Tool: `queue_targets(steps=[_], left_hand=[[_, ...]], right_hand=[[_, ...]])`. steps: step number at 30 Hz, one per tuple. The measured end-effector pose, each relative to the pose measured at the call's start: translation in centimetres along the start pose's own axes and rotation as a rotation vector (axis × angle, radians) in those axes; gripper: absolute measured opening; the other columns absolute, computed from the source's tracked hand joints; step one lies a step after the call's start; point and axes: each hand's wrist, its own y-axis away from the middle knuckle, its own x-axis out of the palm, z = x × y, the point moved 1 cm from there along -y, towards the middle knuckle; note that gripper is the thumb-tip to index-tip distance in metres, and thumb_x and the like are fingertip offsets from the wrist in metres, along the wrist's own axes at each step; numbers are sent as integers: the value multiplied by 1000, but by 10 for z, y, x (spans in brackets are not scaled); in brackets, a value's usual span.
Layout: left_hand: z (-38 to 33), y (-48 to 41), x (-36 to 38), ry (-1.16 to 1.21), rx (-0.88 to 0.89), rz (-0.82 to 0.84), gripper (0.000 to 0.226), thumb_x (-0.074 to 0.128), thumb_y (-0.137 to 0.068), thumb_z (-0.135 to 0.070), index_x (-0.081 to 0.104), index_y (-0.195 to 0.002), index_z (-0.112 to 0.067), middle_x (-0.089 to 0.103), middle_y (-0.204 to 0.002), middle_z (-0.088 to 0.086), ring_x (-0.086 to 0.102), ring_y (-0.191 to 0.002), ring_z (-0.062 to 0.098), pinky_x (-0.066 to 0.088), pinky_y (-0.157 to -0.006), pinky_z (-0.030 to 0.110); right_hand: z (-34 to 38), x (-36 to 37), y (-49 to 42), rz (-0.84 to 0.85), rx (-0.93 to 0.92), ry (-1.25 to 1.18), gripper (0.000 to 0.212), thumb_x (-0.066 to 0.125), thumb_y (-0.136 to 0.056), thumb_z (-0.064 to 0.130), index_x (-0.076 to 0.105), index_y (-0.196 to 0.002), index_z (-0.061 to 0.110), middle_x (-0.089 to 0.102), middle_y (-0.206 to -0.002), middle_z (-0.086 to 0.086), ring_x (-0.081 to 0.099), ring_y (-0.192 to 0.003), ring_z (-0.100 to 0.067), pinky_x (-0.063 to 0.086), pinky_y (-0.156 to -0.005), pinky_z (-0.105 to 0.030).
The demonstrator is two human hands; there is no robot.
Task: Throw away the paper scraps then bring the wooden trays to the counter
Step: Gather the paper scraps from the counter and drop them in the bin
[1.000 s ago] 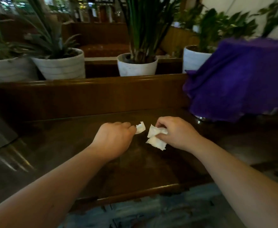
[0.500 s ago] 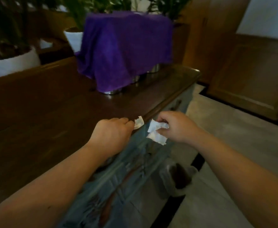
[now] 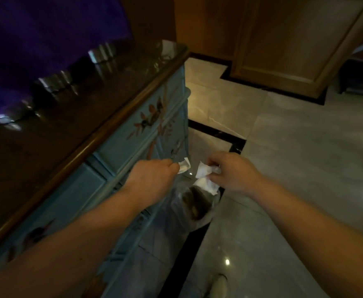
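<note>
My left hand [image 3: 152,179] is closed around a small white paper scrap [image 3: 184,166] that sticks out past the thumb. My right hand [image 3: 232,172] pinches crumpled white paper scraps [image 3: 204,178] that hang below the fingers. Both hands hover side by side above a bin lined with a clear plastic bag [image 3: 194,204], which stands on the floor against the cabinet. No wooden trays are in view.
A blue painted cabinet [image 3: 133,134] with a dark wooden top [image 3: 79,108] runs along the left. A purple cloth [image 3: 36,46] covers metal items at its back. Glossy floor tiles [image 3: 294,158] spread to the right, with wooden panelling [image 3: 294,39] beyond. A shoe [image 3: 218,284] shows at the bottom.
The view has swung right and down from the cabinet top to the floor. Both hands, still holding the scraps, now hang over the lined bin instead of the cabinet edge.
</note>
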Motion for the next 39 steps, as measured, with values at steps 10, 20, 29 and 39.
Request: queue_targets(steps=[10, 20, 29, 39], left_hand=[[-2, -85, 150, 120, 76, 115, 15, 77, -71, -23, 63, -74, -20, 64, -66, 4, 64, -54, 21, 39, -42, 30], [-29, -114, 370, 387, 17, 70, 19, 49, -86, -16, 67, -82, -11, 67, -75, 14, 66, -64, 35, 56, -56, 39], [-62, -148, 504, 338, -121, 446, 23, 44, -94, -20, 61, -107, -13, 63, -112, 8, 60, -99, 30, 48, -80, 39], [-78, -141, 584, 501, -93, 435, 29, 51, -94, -20, 59, -118, -6, 60, -118, 19, 57, -108, 35, 45, -95, 42]], right_hand=[[-95, 137, -54, 78, 248, -126, 14, 65, -84, 18, 64, -97, 16, 62, -95, -1, 61, -84, -19, 43, -66, -27], [-180, 313, -103, 154, 525, -296, 16, 52, -94, 17, 65, -103, 19, 59, -89, 2, 61, -82, -17, 48, -73, -28], [-260, 434, -138, 118, 625, -355, 12, 51, -96, 14, 61, -102, 17, 61, -84, 6, 58, -74, -6, 44, -68, -20], [-289, 488, -153, 124, 607, -298, 38, 62, -89, 24, 54, -125, 14, 60, -120, -7, 58, -111, -25, 45, -91, -34]])
